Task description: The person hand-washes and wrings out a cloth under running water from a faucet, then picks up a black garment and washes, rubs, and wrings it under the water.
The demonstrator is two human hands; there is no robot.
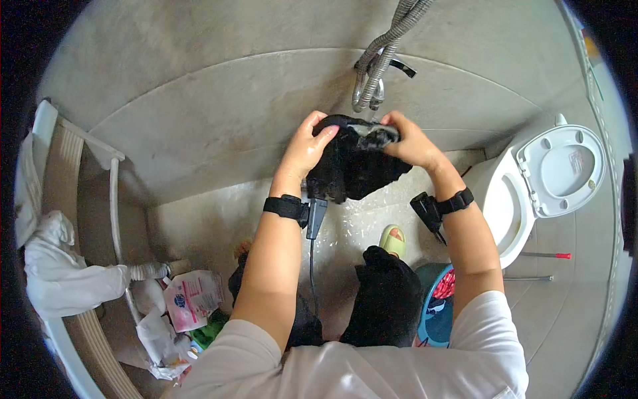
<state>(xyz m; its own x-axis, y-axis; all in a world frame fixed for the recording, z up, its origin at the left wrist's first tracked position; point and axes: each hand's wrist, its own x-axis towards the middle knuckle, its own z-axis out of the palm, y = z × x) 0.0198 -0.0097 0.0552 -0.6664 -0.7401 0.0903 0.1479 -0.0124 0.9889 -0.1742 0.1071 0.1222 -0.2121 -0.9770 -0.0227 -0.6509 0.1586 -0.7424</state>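
A black, wet-looking cloth item (355,169) hangs spread between both hands, just below the tap (377,96). Its exact kind cannot be made out. My left hand (309,143) grips its upper left edge, thumb on the near side. Opposite, my right hand (411,143) pinches the upper right edge. A greyish, shiny wet patch (375,136) shows at the top near the right fingers. Water wets the cloth and splashes onto the floor (352,249) beneath. Each wrist wears a black strap with a small device.
On the right stands a white toilet (508,206) with its lid up. A blue bucket (428,319) holding cloths is by my right leg. Left are a rack (114,219) with a white cloth (73,272) and a pink-white package (193,299). Metal hoses (392,40) hang over the tap.
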